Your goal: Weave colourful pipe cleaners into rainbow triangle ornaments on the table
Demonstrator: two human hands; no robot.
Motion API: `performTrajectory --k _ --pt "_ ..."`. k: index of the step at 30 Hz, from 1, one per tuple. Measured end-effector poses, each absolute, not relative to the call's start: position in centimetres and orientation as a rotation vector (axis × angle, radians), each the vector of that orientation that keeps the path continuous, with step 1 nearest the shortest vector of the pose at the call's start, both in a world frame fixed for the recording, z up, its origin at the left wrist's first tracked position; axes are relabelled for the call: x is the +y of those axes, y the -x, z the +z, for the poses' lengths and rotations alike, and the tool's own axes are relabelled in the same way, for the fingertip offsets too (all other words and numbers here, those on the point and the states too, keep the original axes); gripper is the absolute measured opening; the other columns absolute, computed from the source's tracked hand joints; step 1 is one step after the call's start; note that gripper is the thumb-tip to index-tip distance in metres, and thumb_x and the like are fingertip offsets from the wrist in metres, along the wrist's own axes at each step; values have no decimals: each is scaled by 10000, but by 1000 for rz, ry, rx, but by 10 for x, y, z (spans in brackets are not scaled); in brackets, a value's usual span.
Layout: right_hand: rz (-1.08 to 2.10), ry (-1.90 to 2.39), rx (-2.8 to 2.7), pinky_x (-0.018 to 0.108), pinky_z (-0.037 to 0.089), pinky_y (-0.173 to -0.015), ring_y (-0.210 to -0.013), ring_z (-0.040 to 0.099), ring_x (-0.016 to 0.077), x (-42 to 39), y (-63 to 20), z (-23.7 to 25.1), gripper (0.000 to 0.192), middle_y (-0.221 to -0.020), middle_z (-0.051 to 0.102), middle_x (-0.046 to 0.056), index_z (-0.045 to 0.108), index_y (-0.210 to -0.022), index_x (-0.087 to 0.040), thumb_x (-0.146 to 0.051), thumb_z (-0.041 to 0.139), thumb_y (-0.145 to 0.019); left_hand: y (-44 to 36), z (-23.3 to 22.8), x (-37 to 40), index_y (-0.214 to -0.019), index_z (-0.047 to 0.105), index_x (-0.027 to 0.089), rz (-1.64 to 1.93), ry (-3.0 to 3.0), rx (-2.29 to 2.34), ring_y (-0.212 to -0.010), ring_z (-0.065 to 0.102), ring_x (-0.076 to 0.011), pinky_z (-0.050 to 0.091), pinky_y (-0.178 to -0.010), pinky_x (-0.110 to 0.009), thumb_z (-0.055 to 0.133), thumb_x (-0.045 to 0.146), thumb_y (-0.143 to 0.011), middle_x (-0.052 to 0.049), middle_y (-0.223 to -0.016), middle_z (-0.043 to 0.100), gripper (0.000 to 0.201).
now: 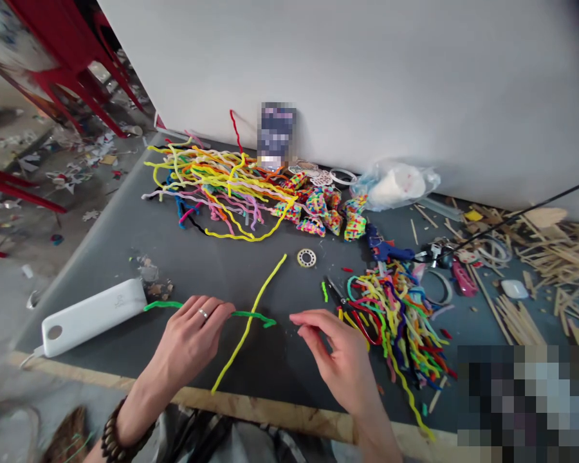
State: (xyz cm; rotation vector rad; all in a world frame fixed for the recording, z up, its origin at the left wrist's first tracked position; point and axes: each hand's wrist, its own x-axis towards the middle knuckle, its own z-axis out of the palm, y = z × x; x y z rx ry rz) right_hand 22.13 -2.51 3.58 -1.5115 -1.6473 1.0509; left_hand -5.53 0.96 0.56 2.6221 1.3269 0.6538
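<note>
Closest in, a beaded bracelet (113, 431) circles the left wrist. The left hand (224, 310) is closed, its fingers bunched over the middle of a green pipe cleaner (253, 315), which pokes out on both sides, its free end bent, near the right hand (295, 324). That hand is partly open, thumb and forefinger leaving a narrow gap; nothing shows between them. The green piece crosses a yellow pipe cleaner (264, 292) lying slantwise on the grey surface (197, 257).

The step in hand seems to be positioning or shaping the green piece; the next move probably calls for a right-hand pinch at its bent end while the left steadies it.

Counted: one green piece held, one yellow beneath, one white power bank (94, 318), one blue glue gun (388, 249), one small patterned ring (306, 258). Two heaps of pipe cleaners, the long heap (207, 170) and the short heap (398, 315), are too tangled to count, as are the wooden sticks (516, 318).
</note>
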Motion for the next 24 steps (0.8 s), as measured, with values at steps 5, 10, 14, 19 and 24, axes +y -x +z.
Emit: performTrajectory --k 5,10,14,19,24 --pt "1072 1560 -1630 381 630 -805 -944 737 251 -28 -213 25 399 -1172 755 60 690 -1314 -353 -397 736 -920 47 4 3 -1039 608 197 734 -2364 1448 -769 641 -168 504 -732 -288 466 100 -1033 -31 -889 672 172" --pt "1393 1546 -1360 331 612 -727 -793 767 219 -35 -206 17 162 -864 788 22 717 -1065 -286 -411 658 -980 41 5 -2 -1051 600 205 728 -2166 1525 -745 637 -146 486 -707 -259 467 161 -1058 -11 -876 652 140" --pt "1571 1400 -1098 364 631 -793 -918 788 251 -35 -200 18 392 -1040 804 76 613 -1196 -267 -448 776 -889 41 3 -3 -1060 615 205 751 -2226 1532 -765 633 -161 488 -737 -277 479 142 -1048 -19 -871 650 150" --pt "1289 1496 -910 355 651 -781 -814 794 224 -35 -191 12 322 -899 801 39 592 -1161 -265 -412 748 -921 42 0 -3 -1064 610 201 737 -2328 1471 -751 618 -162 480 -734 -287 500 102 -1031 -17 -858 644 152" --pt "963 1598 -1120 350 652 -794 -853 793 235 -35 -193 0 141 -934 797 68 695 -1013 -239 -364 709 -951 43 -3 -7 -1044 593 198 691 -2326 1398 -742 609 -163 475 -715 -289 484 97 -1038 -16 -845 637 149"
